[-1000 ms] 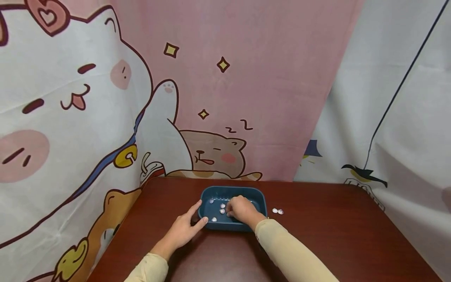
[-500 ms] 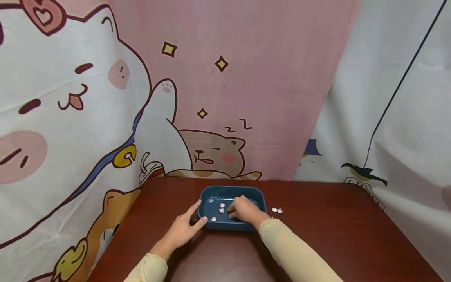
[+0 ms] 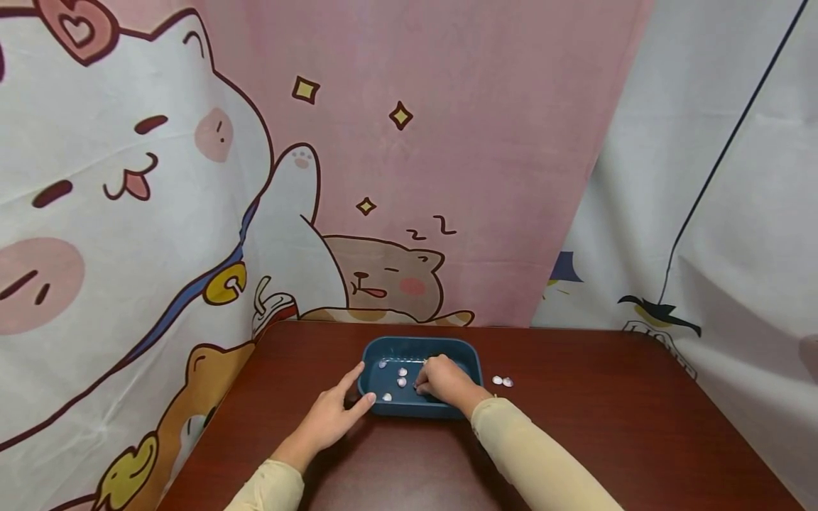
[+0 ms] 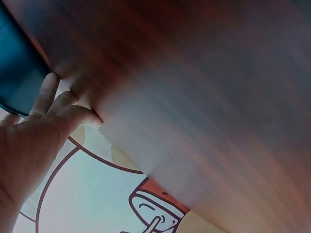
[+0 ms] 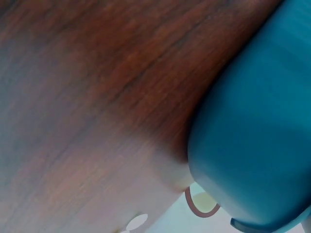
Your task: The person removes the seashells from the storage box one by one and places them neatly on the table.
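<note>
A blue rectangular tray [image 3: 409, 410] stands on the table with several small whitish, shell-like pieces inside, among them one piece [image 3: 387, 397] near its front left corner. My left hand [image 3: 329, 417] rests against the tray's left end, thumb and fingers spread. In the left wrist view, the left hand [image 4: 41, 128] reaches to the tray [image 4: 19, 73]. Over the tray's right half, my right hand [image 3: 444, 380] dips inside with curled fingers. A tiny pale bit shows at its fingertips, mostly hidden by them. Only the tray's outer wall [image 5: 252, 126] fills the right wrist view.
Two more whitish pieces [image 3: 503, 381] lie side by side on the brown wooden table [image 3: 575, 426], right of the tray. Behind the table hangs a printed cloth [image 3: 479, 142] with cartoon animals.
My right hand has shifted slightly right within the tray, its fingertips drawing away from the two middle pieces. The left hand stays at the tray's left end.
</note>
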`<state>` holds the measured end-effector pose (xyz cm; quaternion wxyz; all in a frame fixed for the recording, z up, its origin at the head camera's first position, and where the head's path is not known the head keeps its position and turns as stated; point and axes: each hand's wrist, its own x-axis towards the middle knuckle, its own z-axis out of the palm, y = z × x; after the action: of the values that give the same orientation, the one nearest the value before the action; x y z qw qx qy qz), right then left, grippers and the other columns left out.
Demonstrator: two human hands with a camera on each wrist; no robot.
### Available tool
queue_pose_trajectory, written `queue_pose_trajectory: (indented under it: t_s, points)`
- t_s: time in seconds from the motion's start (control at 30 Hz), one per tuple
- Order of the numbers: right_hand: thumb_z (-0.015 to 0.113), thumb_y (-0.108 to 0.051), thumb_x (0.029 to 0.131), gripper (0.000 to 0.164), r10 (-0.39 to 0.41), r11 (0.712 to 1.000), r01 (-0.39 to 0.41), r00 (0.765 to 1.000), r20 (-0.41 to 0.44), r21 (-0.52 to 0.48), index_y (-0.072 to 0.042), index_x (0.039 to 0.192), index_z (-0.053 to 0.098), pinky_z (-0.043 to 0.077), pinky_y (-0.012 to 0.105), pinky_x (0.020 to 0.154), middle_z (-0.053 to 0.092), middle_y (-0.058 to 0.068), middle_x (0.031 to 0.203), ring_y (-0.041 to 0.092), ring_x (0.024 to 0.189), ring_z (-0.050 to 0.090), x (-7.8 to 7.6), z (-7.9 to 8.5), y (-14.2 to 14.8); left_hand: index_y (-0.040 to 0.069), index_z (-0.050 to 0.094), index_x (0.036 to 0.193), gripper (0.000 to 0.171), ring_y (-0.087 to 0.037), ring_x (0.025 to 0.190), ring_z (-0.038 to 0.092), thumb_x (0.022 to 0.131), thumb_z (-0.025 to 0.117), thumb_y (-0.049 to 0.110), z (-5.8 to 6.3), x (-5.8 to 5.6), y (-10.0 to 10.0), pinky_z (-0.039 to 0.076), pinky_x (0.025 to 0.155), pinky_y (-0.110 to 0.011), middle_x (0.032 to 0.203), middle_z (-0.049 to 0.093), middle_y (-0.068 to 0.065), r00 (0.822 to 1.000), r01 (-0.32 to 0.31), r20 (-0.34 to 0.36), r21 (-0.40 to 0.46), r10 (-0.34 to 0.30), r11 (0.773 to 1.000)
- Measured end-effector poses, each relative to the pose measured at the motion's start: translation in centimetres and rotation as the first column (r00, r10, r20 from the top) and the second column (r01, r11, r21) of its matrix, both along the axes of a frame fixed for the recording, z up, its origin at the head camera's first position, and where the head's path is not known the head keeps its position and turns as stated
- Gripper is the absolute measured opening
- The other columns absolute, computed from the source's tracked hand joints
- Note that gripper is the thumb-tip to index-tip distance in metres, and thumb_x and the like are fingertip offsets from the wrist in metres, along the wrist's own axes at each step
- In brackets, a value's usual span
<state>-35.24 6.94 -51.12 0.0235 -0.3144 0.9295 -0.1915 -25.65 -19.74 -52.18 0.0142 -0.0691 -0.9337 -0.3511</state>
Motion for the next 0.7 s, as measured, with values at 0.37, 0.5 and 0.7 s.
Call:
queue_pose_trajectory:
  t_s: [0.37,0.5,0.7]
  points:
    - [0.088,-0.018,0.09,0.019,0.033,0.999,-0.036,0.988,0.149,0.015,-0.013,0.107,0.083,0.063,0.036,0.089,0.08,-0.001,0.098,0.009,0.087,0.07,0.3,1.2,1.1,0.027,0.037,0.168,0.077,-0.039,0.134,0.065,0.103,0.064,0.059,0.0,-0.2,-0.1,0.05,0.11,-0.066,0.153,0.062,-0.019,1.0,-0.003,-0.008,-0.004,0.003,1.0]
    - [0.087,-0.021,0.091,0.025,-0.033,0.999,0.031,0.993,0.11,0.014,-0.012,0.113,0.079,0.061,0.04,0.09,0.076,0.002,0.099,0.013,0.087,0.065,0.4,0.8,0.7,0.027,0.037,0.168,0.078,-0.039,0.135,0.065,0.102,0.063,0.061,-0.1,-0.2,-0.2,0.05,0.11,-0.065,0.153,0.062,-0.019,1.0,-0.005,-0.005,-0.006,0.005,1.0]
    - [0.084,-0.026,0.094,0.023,-0.052,0.999,0.052,0.998,0.027,0.011,-0.011,0.112,0.084,0.062,0.043,0.091,0.082,0.003,0.104,0.016,0.093,0.072,0.3,0.1,-0.1,0.028,0.035,0.169,0.077,-0.039,0.137,0.063,0.103,0.064,0.056,0.0,0.0,0.0,0.049,0.111,-0.066,0.155,0.06,-0.018,1.0,-0.008,0.022,0.004,0.008,1.0]
